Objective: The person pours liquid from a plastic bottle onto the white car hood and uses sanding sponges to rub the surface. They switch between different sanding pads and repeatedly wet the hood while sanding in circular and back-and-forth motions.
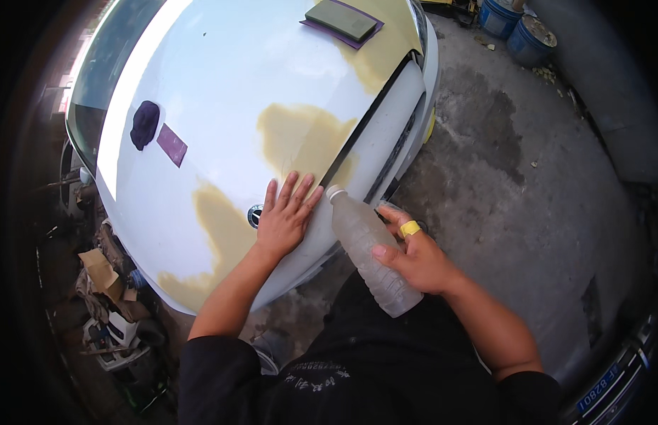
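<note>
My left hand (289,212) lies flat with fingers apart on the white car hood (180,57), beside a round emblem (255,216) and at the edge of a yellowish filler patch (297,131). My right hand (417,251) grips a translucent, ridged plastic bottle (361,234) with a white cap, held tilted near the hood's front edge; a yellow wrap circles one finger. More yellowish patches mark the hood. A dark purple cloth bundle (145,124) and a purple sheet (172,144) lie on the left part, and a greenish block (339,19) sits on a purple pad at the top.
Concrete floor (499,212) lies to the right, with blue buckets (527,41) at the top right and a grey panel (598,106) beside them. Another bumper with a plate (612,379) shows at the lower right. Cardboard (100,273) and assorted parts are piled at the left.
</note>
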`<action>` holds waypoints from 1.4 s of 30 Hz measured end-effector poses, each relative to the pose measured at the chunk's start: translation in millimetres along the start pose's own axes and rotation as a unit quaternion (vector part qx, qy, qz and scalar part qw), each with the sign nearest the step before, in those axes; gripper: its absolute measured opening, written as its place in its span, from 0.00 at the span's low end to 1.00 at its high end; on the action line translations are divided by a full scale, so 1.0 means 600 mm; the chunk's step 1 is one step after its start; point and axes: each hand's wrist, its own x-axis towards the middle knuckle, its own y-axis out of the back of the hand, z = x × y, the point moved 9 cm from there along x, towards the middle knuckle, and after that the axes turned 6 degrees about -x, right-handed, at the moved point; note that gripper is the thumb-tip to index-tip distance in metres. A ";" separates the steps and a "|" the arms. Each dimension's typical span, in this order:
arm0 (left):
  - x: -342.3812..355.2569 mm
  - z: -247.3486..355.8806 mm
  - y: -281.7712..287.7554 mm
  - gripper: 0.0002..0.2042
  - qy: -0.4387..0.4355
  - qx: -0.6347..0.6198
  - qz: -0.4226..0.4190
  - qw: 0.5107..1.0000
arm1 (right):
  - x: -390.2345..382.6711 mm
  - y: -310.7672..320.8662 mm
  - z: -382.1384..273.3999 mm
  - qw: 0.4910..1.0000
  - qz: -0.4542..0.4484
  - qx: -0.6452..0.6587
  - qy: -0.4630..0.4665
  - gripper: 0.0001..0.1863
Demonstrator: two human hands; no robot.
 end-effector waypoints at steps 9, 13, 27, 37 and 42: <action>0.255 -0.019 0.039 0.30 -0.049 0.020 -0.011 0.999 | -0.008 0.010 0.005 0.992 0.020 0.128 -0.005 0.44; 0.287 -0.019 0.040 0.31 -0.021 0.047 0.018 0.999 | -0.011 0.004 -0.010 0.993 0.034 0.108 -0.016 0.43; -0.026 -0.031 0.016 0.33 0.063 -0.022 0.016 0.998 | -0.001 -0.053 -0.016 0.997 -0.060 0.047 -0.021 0.43; 0.008 -0.024 0.014 0.38 0.072 -0.057 0.034 0.995 | -0.003 -0.029 0.008 0.997 -0.042 0.051 -0.043 0.43; 0.171 -0.050 0.048 0.38 0.037 -0.033 0.044 0.998 | -0.012 -0.024 -0.028 0.997 -0.033 0.071 -0.029 0.42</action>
